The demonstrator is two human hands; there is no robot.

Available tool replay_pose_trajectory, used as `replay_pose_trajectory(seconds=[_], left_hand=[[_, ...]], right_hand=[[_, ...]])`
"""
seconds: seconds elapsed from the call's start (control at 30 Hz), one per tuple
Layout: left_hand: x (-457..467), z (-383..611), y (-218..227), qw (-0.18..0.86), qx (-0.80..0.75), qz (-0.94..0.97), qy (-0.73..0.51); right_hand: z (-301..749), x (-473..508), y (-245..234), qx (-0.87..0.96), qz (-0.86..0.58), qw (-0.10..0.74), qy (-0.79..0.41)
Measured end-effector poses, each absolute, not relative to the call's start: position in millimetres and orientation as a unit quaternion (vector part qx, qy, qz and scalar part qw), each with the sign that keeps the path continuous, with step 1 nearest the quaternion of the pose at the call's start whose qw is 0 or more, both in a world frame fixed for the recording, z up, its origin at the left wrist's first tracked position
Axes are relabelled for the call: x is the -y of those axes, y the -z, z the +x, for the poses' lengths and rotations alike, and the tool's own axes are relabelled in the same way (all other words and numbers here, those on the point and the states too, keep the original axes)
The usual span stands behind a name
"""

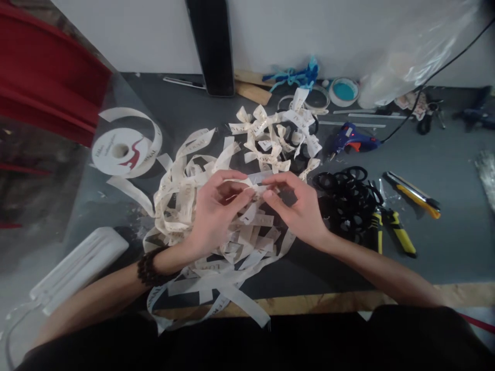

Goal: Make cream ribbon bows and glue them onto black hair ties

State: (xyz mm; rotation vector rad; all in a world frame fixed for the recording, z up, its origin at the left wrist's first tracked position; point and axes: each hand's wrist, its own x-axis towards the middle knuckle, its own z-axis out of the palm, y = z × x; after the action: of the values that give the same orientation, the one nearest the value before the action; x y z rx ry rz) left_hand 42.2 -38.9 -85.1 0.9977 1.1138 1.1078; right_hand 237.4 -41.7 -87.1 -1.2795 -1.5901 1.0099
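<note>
My left hand (pixel 216 203) and my right hand (pixel 296 203) meet over the middle of the table, thumbs and fingertips pinching a short piece of cream printed ribbon (pixel 255 186) between them. Part of that ribbon is hidden by the fingers. Beneath and around my left hand spreads a loose heap of cream ribbon (pixel 209 270) with dark lettering. Just beyond the fingertips lies a pile of tied ribbon bows (pixel 266 129), some with black bands under them. To the right of my right hand sits a heap of black hair ties (pixel 344 198).
A ribbon spool (pixel 104 149) lies at left, above a white device with a cable (pixel 79 268). At right are a blue glue gun (pixel 353 139), yellow-handled pliers (pixel 400 234) and a utility knife (pixel 413 196). A dark phone-like slab (pixel 212 46) leans against the wall.
</note>
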Motion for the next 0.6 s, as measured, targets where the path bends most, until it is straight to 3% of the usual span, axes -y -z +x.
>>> replay_pose_trajectory(seconds=[0.17,0.6], left_hand=[[32.7,42.3,85.5,0.613,-0.497,0.344,-0.508],[39.2,44.3,92.3,0.65,-0.502,0.361,-0.441]], right_hand=[[240.1,36.1,93.4,0.578,-0.487,0.432,-0.492],[232.0,41.3,91.7,0.52,-0.536,0.444,-0.494]])
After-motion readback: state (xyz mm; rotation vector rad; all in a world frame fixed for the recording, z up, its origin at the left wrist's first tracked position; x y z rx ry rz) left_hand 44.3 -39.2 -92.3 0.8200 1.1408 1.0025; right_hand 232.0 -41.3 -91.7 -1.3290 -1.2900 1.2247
